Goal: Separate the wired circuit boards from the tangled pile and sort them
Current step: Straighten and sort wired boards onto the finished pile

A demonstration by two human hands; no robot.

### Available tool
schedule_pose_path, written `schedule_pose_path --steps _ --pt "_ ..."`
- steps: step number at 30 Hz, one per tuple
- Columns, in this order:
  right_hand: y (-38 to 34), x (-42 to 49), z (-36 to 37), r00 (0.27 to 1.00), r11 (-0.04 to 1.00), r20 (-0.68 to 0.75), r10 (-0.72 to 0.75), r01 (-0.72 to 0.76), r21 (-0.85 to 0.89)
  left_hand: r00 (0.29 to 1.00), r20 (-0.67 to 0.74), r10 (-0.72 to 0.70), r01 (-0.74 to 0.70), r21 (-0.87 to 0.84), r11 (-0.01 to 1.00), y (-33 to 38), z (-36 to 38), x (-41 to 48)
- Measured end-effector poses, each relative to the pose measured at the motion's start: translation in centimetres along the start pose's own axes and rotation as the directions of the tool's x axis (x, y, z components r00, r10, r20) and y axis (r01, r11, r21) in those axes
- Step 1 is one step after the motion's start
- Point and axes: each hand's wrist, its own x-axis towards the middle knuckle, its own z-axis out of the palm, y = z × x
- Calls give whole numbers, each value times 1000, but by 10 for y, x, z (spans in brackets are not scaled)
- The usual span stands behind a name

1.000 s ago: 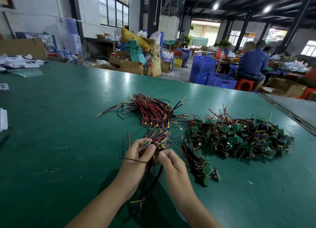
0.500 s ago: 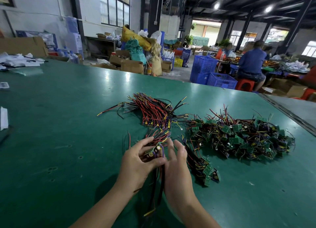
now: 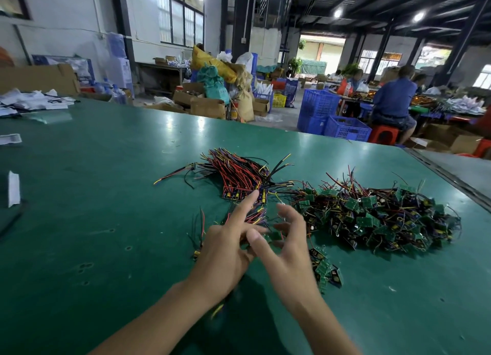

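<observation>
At the 6 o'clock edge of the table (image 3: 106, 195), the two hands are meeting over a single green board (image 3: 275, 235), which is sitting between them just past the right thumb. The left hand (image 3: 225, 251) is stretching its index finger (image 3: 248, 203) straight toward 12 o'clock while its other fingers are reaching toward the board. Blur is smearing them, so I cannot tell whether they are pinching anything. The right hand (image 3: 291, 251) is hovering with its fingers spread and loosely curved, gripping nothing that shows.

The step in hand is most likely freeing one wired board and straightening its leads before it goes to a sorted lot. The next move is probably calling for a firm pinch on the board and a clean draw of its wires.

Dark wires (image 3: 219, 308) are dangling below the left wrist at 6 o'clock, too blurred to trace to any board.

At 3 o'clock of the right hand, a small cluster of boards (image 3: 325, 271) is lying partly hidden behind it. Farther out at 2 o'clock the tangled pile (image 3: 385, 216) is sprawling, too dense to count. At 12 o'clock the combed bundle (image 3: 236, 173) of red and black leads is resting just beside it.
</observation>
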Motion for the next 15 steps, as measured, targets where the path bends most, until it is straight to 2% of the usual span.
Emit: schedule_pose_path --steps 1,3,7,10,11,13,15 --pt "3 5 -7 997 992 38 -68 72 -99 999 41 3 -3 4 1000 0 -3 2" --pt "0 13 -16 976 965 191 -104 145 -218 994 113 -7 3 30 1000 -3 -8 5" --pt "-2 19 -23 957 952 289 -30 116 -284 976 204 75 -103 130 986 -7 -8 8" --pt "0 19 -22 939 935 340 55 71 -347 937 316 148 -217 194 957 -5 -7 10" --pt "2 21 -23 941 932 332 65 62 -358 918 347 192 -287 249 925 -4 -6 11" --pt "7 23 -27 946 943 304 111 -4 -332 864 367 345 -482 404 777 -4 -2 14" --pt "9 25 -33 924 963 324 202 -127 -239 821 365 439 -570 515 640 -8 0 18"
